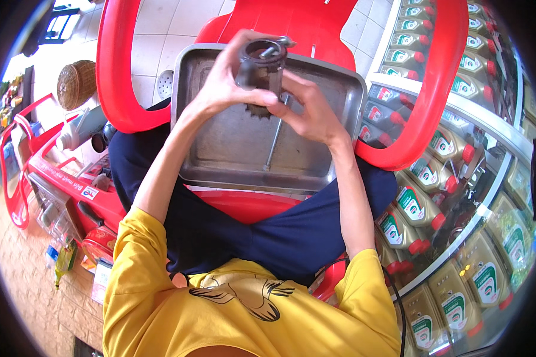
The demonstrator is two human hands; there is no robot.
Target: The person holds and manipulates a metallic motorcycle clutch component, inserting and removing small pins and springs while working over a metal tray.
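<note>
Both hands are raised over a metal tray (pixel 220 152). Between them is a dark metal machine part (pixel 262 74) with a round open ring on top and toothed edges lower down; its exact kind I cannot tell. My left hand (pixel 225 83) wraps its left side, with the thumb across the front. My right hand (pixel 311 112) grips it from the right, its thumb near the left thumb; some fingers are hidden behind the part. Below my right hand a long thin metal rod (pixel 274 143) slants down toward the tray's near side. Whether the rod is joined to the part is hidden.
The tray rests on a red plastic chair (pixel 307 24), its armrests rising on both sides. At right, a glass case (pixel 470 110) holds rows of bottles with red caps. A wicker basket (pixel 76 85) and a red plastic table (pixel 71 178) with assorted items are at left.
</note>
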